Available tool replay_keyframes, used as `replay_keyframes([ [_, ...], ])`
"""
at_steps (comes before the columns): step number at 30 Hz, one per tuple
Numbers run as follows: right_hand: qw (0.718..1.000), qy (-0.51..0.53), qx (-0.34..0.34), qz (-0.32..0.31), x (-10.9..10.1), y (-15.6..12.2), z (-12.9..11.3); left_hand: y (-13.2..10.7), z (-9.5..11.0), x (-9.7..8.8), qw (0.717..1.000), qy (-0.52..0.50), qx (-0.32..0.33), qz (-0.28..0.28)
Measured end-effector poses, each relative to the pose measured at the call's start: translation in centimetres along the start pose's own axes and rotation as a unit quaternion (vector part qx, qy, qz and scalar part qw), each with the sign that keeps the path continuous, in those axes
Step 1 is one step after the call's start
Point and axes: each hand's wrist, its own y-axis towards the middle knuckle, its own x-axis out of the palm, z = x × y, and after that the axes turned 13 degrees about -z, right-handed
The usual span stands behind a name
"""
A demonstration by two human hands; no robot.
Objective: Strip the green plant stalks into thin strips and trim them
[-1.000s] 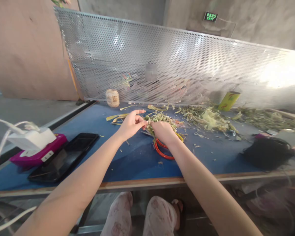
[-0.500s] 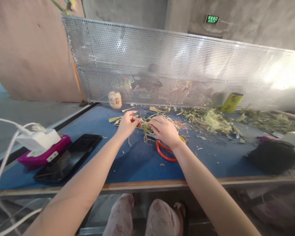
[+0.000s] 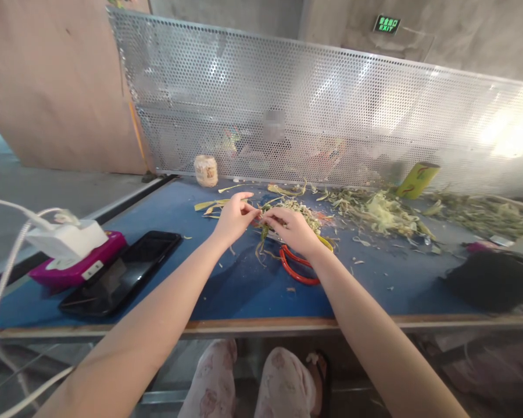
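Both my hands meet over a small bunch of green plant stems [image 3: 287, 210] on the blue table [image 3: 226, 284]. My left hand [image 3: 233, 217] pinches a stem end between thumb and fingertips. My right hand [image 3: 292, 229] is closed on the same bunch from the right, its fingertips touching the left ones. Loose green strands [image 3: 261, 244] hang from the pinch down to the table. Red-handled scissors [image 3: 294, 267] lie on the table just under my right wrist.
A black phone [image 3: 122, 276] lies at the left, beside a magenta box [image 3: 76, 268] with a white charger [image 3: 65, 238] on it. A twine roll [image 3: 206, 170] and a green can [image 3: 416, 180] stand by the perforated metal screen [image 3: 331, 116]. Plant scraps [image 3: 379, 212] and a black bag [image 3: 490, 278] are at the right.
My hands were briefly apart along a stem half a second ago and have come back together. The view has shifted slightly.
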Motion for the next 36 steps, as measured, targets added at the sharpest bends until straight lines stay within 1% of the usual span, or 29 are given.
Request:
replay_keyframes([
  [2, 0.999, 0.016, 0.030, 0.012, 0.1, 0.1, 0.3, 0.0, -0.3, 0.0, 1.000, 0.024, 0.006, -0.009],
  [4, 0.996, 0.049, 0.066, 0.019, 0.3, 0.2, 0.8, -0.1, -0.5, 0.1, 0.996, 0.080, 0.024, -0.023],
  [8, 0.981, 0.147, 0.129, 0.016, 0.5, 0.4, 1.5, -0.3, -0.7, 0.3, 0.973, 0.207, 0.073, -0.065],
  [10, 0.976, 0.156, 0.150, 0.015, 0.5, 0.4, 1.6, -0.4, -0.6, 0.3, 0.967, 0.230, 0.080, -0.078],
  [12, 0.976, 0.144, 0.160, 0.019, 0.4, 0.4, 1.7, -0.5, -0.4, 0.3, 0.965, 0.235, 0.079, -0.082],
  [17, 0.978, 0.156, 0.141, 0.013, 0.6, 0.4, 2.2, -0.8, 0.0, 0.4, 0.959, 0.251, 0.094, -0.088],
  [23, 0.977, 0.157, 0.146, 0.017, 0.7, 0.4, 2.3, -1.2, 0.5, 0.6, 0.956, 0.258, 0.114, -0.082],
  [26, 0.981, 0.138, 0.135, 0.022, 0.5, 0.4, 2.1, -1.3, 0.6, 0.7, 0.958, 0.244, 0.127, -0.077],
  [29, 0.984, 0.119, 0.132, 0.021, 0.2, 0.4, 2.0, -1.1, 0.6, 0.6, 0.966, 0.204, 0.153, -0.049],
  [31, 0.982, 0.128, 0.136, 0.017, 0.1, 0.4, 1.9, -0.9, 0.5, 0.4, 0.968, 0.177, 0.171, -0.038],
  [32, 0.980, 0.142, 0.138, 0.016, 0.0, 0.4, 1.9, -0.9, 0.4, 0.3, 0.968, 0.171, 0.178, -0.043],
  [36, 0.974, 0.195, 0.117, 0.021, -0.1, 0.3, 1.9, -0.8, 0.2, 0.1, 0.960, 0.185, 0.176, -0.116],
])
